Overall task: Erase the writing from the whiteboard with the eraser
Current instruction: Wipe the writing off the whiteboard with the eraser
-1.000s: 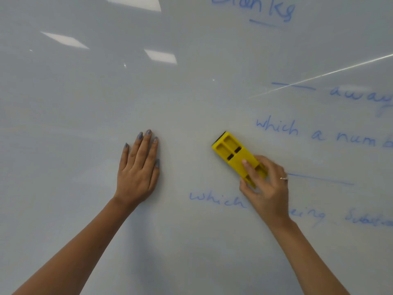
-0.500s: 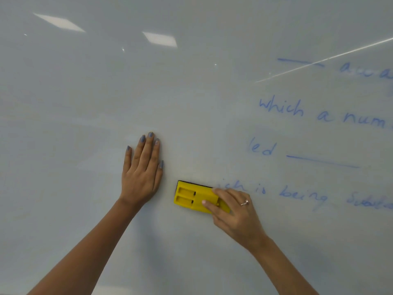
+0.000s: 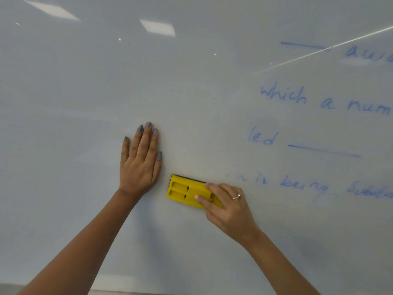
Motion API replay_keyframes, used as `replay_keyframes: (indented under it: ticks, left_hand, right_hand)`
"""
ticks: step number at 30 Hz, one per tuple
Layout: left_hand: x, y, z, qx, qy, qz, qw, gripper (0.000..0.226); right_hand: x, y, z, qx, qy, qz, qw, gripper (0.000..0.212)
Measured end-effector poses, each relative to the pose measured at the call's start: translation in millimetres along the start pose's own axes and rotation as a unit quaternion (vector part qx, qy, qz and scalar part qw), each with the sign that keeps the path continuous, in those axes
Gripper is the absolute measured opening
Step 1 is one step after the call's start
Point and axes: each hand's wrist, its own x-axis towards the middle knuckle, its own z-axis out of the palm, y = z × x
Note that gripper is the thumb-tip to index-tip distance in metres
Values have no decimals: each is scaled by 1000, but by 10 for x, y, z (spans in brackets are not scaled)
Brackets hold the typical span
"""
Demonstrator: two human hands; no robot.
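A right hand (image 3: 228, 206) grips the yellow eraser (image 3: 187, 192) low on the whiteboard (image 3: 85, 81), having just wiped away "which" ahead of "is being" (image 3: 291, 185), while the left hand (image 3: 141, 160) braces flat; several blue lines remain.

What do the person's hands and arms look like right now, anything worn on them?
Both forearms are bare, with no sleeves in view. The left hand has grey-blue polished nails and no ring that I can see. The right hand wears a thin ring on one finger; its nails look unpainted where they show. No watch, bracelet or glove on either wrist.
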Motion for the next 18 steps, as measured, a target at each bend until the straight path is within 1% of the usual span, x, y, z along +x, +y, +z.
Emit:
replay_keyframes:
  ticks: [2,4,7,9,11,12,14,18]
  left_hand:
    - [-1,1,-2,0,3,2,1000,52]
    - [0,4,0,-3,5,1,1000,52]
    - [2,6,6,-1,11,3,1000,52]
    - [-4,3,10,2,15,4,1000,52]
    - [-10,-1,10,3,13,3,1000,52]
    - [-11,-5,9,2,11,3,1000,53]
    - [-11,-4,3,0,8,0,1000,53]
    - [-10,-4,4,-11,13,-2,1000,51]
  right_hand:
    - [-50,134,-95,-8,-19,-27,999,39]
    - [0,381,-221,-24,-5,-20,999,36]
    - [188,683,-354,-43,64,62,995,39]
    - [314,675,-336,-33,96,107,989,42]
    - [385,521,-253,-17,107,122,987,41]
    - [386,414,-197,-9,101,116,988,40]
    - [315,175,-74,3,73,78,994,38]
    - [-56,-131,99,1,-10,-9,1000,41]
